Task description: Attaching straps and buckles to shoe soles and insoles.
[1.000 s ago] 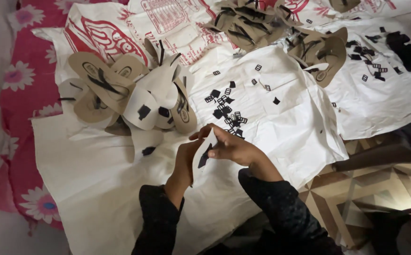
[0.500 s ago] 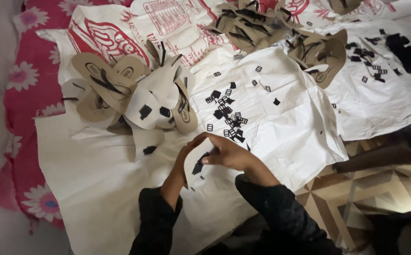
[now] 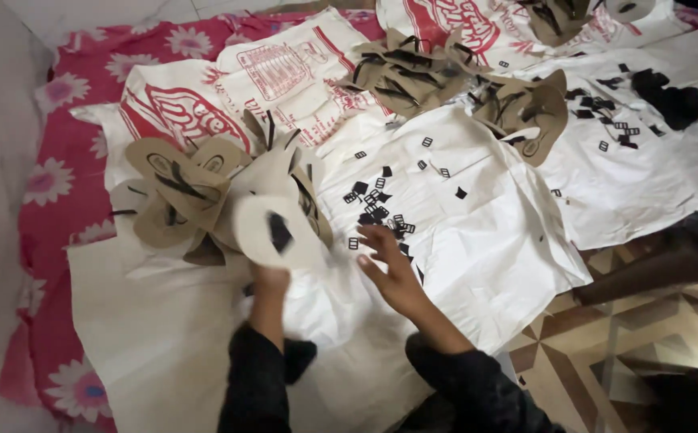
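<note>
Our left hand [image 3: 269, 279] grips the pale sole piece [image 3: 273, 232] from below, raised just ahead of it, while our right hand [image 3: 387, 265] – fingers spread, holding nothing – hovers nearest the black buckles [image 3: 377, 210], scattered just beyond its fingertips.

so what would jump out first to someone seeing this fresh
The left hand lifts a pale sandal sole with a black strap piece beside a pile of tan soles at left. The open right hand reaches toward small black buckles scattered on a white sack sheet, over a red floral cloth.
</note>
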